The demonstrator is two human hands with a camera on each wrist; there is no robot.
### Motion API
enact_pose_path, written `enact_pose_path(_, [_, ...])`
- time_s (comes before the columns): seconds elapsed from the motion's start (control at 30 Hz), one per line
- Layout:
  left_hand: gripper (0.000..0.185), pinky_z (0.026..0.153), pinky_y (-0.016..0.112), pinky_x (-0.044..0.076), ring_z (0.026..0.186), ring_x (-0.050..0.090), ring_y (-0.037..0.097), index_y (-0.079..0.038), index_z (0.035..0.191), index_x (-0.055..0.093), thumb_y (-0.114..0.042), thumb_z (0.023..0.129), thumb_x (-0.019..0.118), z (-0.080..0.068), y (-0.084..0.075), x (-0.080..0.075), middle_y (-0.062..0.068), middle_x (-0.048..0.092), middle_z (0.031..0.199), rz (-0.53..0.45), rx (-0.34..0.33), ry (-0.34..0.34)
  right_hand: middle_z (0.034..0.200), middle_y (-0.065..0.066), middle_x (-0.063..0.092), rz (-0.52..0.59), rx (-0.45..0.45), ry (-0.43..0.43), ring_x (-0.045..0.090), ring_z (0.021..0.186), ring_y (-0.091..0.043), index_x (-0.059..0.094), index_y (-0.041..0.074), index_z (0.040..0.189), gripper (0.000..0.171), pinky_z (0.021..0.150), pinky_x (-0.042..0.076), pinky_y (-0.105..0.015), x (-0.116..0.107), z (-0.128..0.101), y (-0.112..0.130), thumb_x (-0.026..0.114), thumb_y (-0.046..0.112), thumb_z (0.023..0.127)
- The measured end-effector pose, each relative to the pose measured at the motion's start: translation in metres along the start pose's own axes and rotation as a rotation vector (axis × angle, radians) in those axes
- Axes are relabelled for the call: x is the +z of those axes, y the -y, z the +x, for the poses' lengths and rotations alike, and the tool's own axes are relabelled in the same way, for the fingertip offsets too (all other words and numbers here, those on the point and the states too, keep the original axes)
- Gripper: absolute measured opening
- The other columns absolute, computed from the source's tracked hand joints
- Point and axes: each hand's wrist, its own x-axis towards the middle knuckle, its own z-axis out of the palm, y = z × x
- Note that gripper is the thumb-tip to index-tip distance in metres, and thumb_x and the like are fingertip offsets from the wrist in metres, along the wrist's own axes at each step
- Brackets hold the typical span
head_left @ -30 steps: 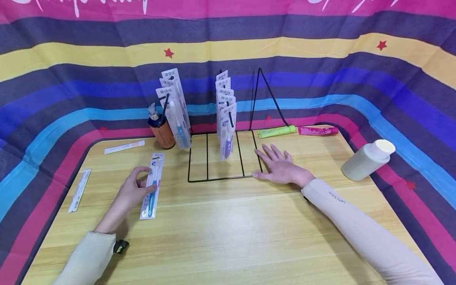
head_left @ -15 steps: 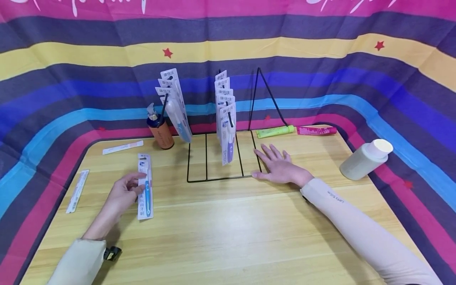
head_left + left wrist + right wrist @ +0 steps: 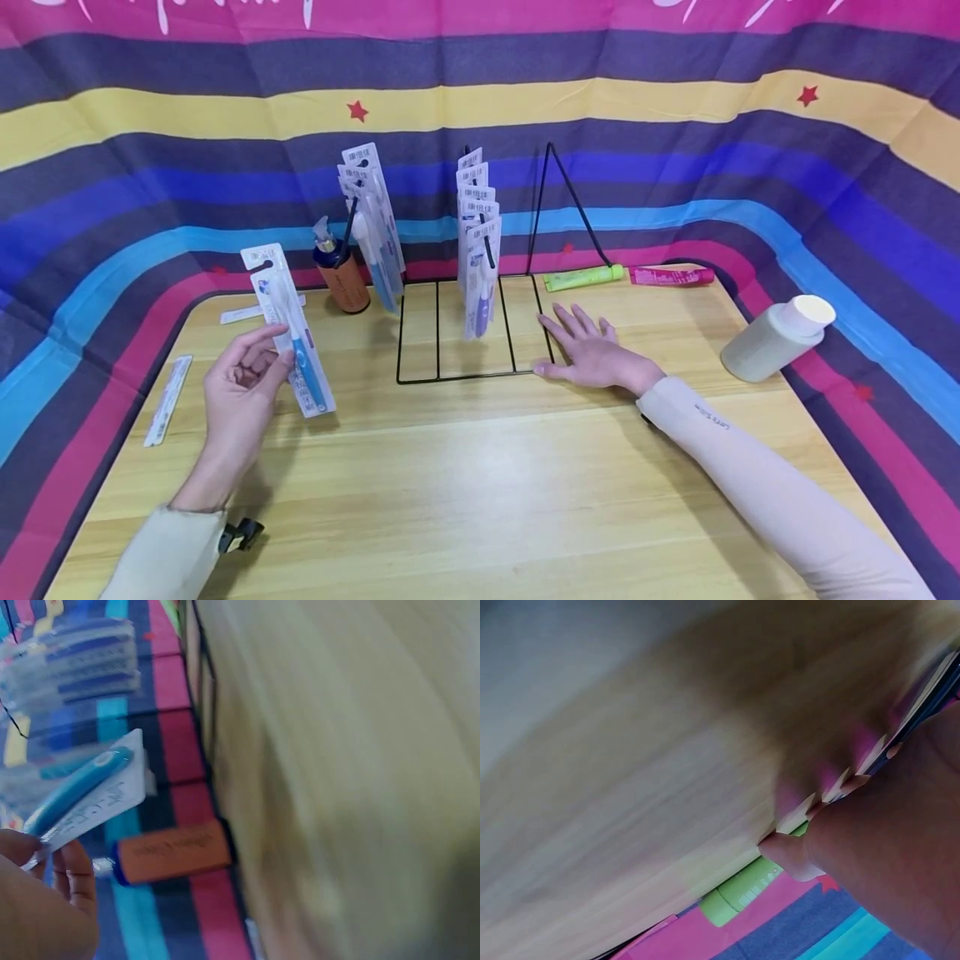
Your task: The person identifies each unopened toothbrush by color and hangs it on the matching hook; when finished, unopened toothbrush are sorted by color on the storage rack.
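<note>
My left hand (image 3: 243, 375) pinches a packaged toothbrush (image 3: 296, 342) with a blue handle by the card's left edge, held up tilted above the left of the table. The left wrist view shows the thumb and fingers on the same toothbrush (image 3: 82, 787). My right hand (image 3: 592, 350) lies spread on the table, its thumb and fingertips at the right side of a black wire rack (image 3: 468, 377). Two hooks of the rack carry toothbrush packs: blue-handled packs (image 3: 375, 225) at the left, purple-handled packs (image 3: 480, 250) in the middle. The right hook (image 3: 573, 200) is bare.
An orange pump bottle (image 3: 343, 279) stands left of the rack. Two thin white packets (image 3: 168, 400) lie at the far left. Green (image 3: 583, 277) and pink tubes (image 3: 671, 276) lie at the back right, near a pale bottle (image 3: 776, 337). Striped cloth walls the table's back and sides.
My left hand has lifted the toothbrush pack off the table, tilting its top leftward. The front blue-handled packs on the left hook swung slightly. My right hand stays in place.
</note>
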Motion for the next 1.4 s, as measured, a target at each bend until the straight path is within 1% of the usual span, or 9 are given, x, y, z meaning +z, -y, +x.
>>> enact_pose_path(0.13, [0.035, 0.078, 0.019, 0.057, 0.09, 0.07, 0.016, 0.006, 0.137, 0.069, 0.009, 0.102, 0.07, -0.01, -0.016, 0.01, 0.01, 0.078, 0.113, -0.047, 0.125, 0.049, 0.183, -0.013, -0.005, -0.002, -0.002, 0.001, -0.01, 0.165, -0.043, 0.008, 0.02, 0.178, 0.104, 0.121, -0.004, -0.078, 0.002, 0.0, 0.0, 0.05, 0.079, 0.103])
enact_pose_path(0.33, [0.031, 0.071, 0.018, 0.053, 0.079, 0.065, 0.015, 0.018, 0.126, 0.068, 0.022, 0.095, 0.065, -0.021, -0.024, 0.028, 0.012, 0.076, 0.101, -0.152, 0.4, 0.15, 0.183, -0.012, -0.007, 0.001, 0.004, 0.007, -0.011, 0.165, -0.042, 0.006, 0.022, 0.178, 0.103, 0.121, -0.003, -0.077, 0.001, 0.0, -0.001, 0.049, 0.079, 0.103])
enact_pose_path(0.47, [0.035, 0.086, 0.021, 0.057, 0.092, 0.071, 0.017, 0.021, 0.123, 0.066, 0.03, 0.09, 0.06, -0.028, -0.025, 0.038, 0.014, 0.077, 0.114, -0.226, 0.491, 0.231, 0.183, -0.012, -0.007, 0.005, 0.005, 0.01, -0.012, 0.165, -0.042, 0.006, 0.023, 0.178, 0.103, 0.122, -0.003, -0.077, 0.0, 0.0, -0.001, 0.048, 0.08, 0.103])
enact_pose_path(0.53, [0.034, 0.093, 0.024, 0.057, 0.1, 0.072, 0.018, 0.022, 0.123, 0.065, 0.03, 0.09, 0.059, -0.03, -0.025, 0.042, 0.015, 0.076, 0.12, -0.244, 0.506, 0.264, 0.183, -0.012, -0.007, 0.003, 0.003, 0.008, -0.011, 0.165, -0.042, 0.006, 0.022, 0.178, 0.103, 0.121, -0.003, -0.077, -0.001, 0.001, -0.001, 0.048, 0.08, 0.103])
enact_pose_path(0.63, [0.032, 0.098, 0.025, 0.056, 0.105, 0.072, 0.019, 0.022, 0.124, 0.064, 0.026, 0.093, 0.063, -0.031, -0.026, 0.045, 0.015, 0.075, 0.125, -0.215, 0.524, 0.29, 0.183, -0.012, -0.006, 0.001, 0.005, 0.006, -0.011, 0.165, -0.042, 0.007, 0.022, 0.178, 0.103, 0.122, -0.003, -0.077, -0.001, 0.0, -0.001, 0.048, 0.079, 0.103])
enact_pose_path(0.83, [0.032, 0.098, 0.025, 0.056, 0.105, 0.07, 0.019, 0.021, 0.127, 0.064, 0.024, 0.095, 0.064, -0.027, -0.022, 0.05, 0.014, 0.075, 0.128, -0.167, 0.538, 0.32, 0.183, -0.013, -0.005, -0.005, 0.006, 0.003, -0.01, 0.165, -0.043, 0.008, 0.021, 0.178, 0.103, 0.121, -0.003, -0.077, -0.001, 0.0, 0.0, 0.049, 0.078, 0.103])
enact_pose_path(1.0, [0.035, 0.095, 0.025, 0.057, 0.102, 0.071, 0.018, 0.021, 0.127, 0.064, 0.028, 0.092, 0.061, -0.02, -0.018, 0.057, 0.015, 0.075, 0.125, -0.146, 0.547, 0.331, 0.183, -0.012, -0.005, 0.004, 0.004, 0.002, -0.01, 0.165, -0.042, 0.008, 0.021, 0.178, 0.103, 0.122, -0.004, -0.077, -0.001, -0.001, 0.0, 0.049, 0.078, 0.103])
enact_pose_path(1.2, [0.033, 0.092, 0.025, 0.056, 0.1, 0.069, 0.019, 0.02, 0.128, 0.064, 0.024, 0.095, 0.062, -0.011, -0.011, 0.063, 0.015, 0.074, 0.123, -0.124, 0.533, 0.311, 0.183, -0.013, -0.005, 0.005, 0.003, -0.003, -0.01, 0.165, -0.043, 0.008, 0.022, 0.178, 0.103, 0.121, -0.004, -0.077, 0.0, -0.001, 0.001, 0.05, 0.078, 0.103])
enact_pose_path(1.4, [0.037, 0.095, 0.027, 0.051, 0.107, 0.063, 0.022, 0.018, 0.134, 0.061, 0.019, 0.097, 0.062, 0.004, -0.004, 0.071, 0.014, 0.07, 0.131, -0.063, 0.495, 0.282, 0.183, -0.013, -0.005, 0.001, 0.004, -0.004, -0.009, 0.165, -0.043, 0.008, 0.021, 0.178, 0.103, 0.121, -0.003, -0.077, 0.0, -0.001, 0.001, 0.05, 0.078, 0.103])
